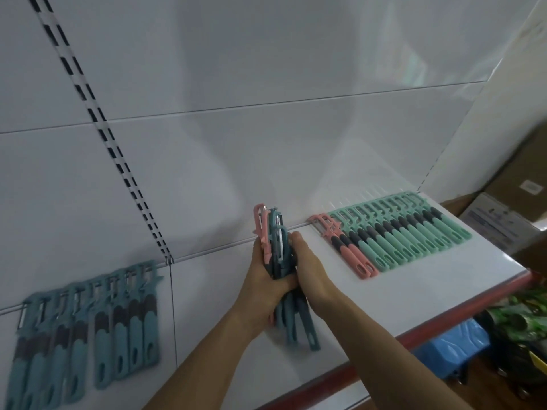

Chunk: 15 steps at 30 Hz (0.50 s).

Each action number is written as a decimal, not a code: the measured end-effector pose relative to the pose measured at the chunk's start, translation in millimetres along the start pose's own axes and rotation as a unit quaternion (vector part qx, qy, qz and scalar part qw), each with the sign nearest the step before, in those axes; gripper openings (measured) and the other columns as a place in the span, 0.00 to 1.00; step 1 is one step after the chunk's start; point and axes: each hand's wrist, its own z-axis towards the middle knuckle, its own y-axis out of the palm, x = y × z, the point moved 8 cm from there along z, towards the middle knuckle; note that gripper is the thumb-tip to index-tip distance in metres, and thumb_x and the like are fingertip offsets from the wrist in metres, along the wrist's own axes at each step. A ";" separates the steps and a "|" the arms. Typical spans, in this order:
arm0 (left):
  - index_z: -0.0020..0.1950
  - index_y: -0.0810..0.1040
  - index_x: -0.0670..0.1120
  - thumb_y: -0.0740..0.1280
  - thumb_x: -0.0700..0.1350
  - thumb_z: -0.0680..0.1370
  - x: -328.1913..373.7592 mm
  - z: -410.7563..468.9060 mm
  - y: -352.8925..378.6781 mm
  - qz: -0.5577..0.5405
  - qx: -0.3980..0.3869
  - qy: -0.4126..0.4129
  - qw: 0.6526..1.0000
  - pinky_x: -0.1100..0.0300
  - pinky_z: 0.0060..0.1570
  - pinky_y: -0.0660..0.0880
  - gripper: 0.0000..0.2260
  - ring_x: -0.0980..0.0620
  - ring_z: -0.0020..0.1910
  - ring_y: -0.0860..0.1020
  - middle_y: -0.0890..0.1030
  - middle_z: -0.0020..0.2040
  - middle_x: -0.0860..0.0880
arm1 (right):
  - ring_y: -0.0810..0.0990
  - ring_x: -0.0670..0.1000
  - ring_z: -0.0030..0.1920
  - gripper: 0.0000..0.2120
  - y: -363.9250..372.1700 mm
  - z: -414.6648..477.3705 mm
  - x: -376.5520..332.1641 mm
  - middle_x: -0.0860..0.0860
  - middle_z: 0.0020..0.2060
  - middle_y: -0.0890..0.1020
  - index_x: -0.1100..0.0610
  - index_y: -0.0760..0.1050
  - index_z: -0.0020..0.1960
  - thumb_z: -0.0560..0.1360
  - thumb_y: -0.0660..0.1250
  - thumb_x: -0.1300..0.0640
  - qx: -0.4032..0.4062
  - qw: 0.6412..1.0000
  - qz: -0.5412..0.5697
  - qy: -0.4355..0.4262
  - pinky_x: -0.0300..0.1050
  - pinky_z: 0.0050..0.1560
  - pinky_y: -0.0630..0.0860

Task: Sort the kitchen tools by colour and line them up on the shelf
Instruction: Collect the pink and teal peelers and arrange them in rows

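Kitchen tools are held in a bunch [276,253] over the middle of the white shelf [222,309]. The bunch is made of pink and dark blue-green peelers, with the heads up and the handles down. It is grasped by the left grip [260,287], whose fingers are wrapped round it from the left. It is held by the right grip [310,273] too, with the thumb pressed on its right side.

A blue row [88,329] of peelers is laid flat on the left part of the shelf, side by side, heads to the back wall. A green row [414,232] is laid the same way on the right part. Two pink peelers [350,253] are laid just beside the left end of the green row. Brown boxes [503,184] are seen past the shelf on the right.
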 end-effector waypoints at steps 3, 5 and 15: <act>0.69 0.72 0.53 0.75 0.29 0.72 0.7 -0.2 -2.7 0.011 0.032 0.013 0.999 0.42 0.59 0.81 0.32 0.49 0.57 0.84 0.84 0.58 0.48 | 0.82 0.38 0.54 0.23 0.8 -5.4 -6.0 0.44 0.54 0.84 0.46 0.81 0.58 0.86 0.48 0.43 -0.079 0.997 0.005 0.019 0.30 0.52 0.73; 0.68 0.72 0.52 0.76 0.30 0.71 6.1 1.6 -3.2 0.054 0.052 0.030 0.997 0.46 0.57 0.82 0.32 0.52 0.55 0.84 0.84 0.56 0.50 | 0.80 0.38 0.57 0.19 -6.8 -4.5 -14.3 0.45 0.58 0.82 0.44 0.79 0.61 0.85 0.50 0.42 -0.038 0.998 -0.021 -0.049 0.36 0.57 0.76; 0.76 0.59 0.55 0.75 0.42 0.75 39.5 -6.3 0.6 0.369 0.081 0.109 0.920 0.57 0.46 0.83 0.36 0.53 0.41 0.82 0.82 0.46 0.56 | 0.83 0.46 0.37 0.04 -32.1 -29.5 -78.4 0.44 0.35 0.84 0.51 0.81 0.43 0.76 0.73 0.55 0.130 0.960 -0.119 -0.218 0.43 0.40 0.83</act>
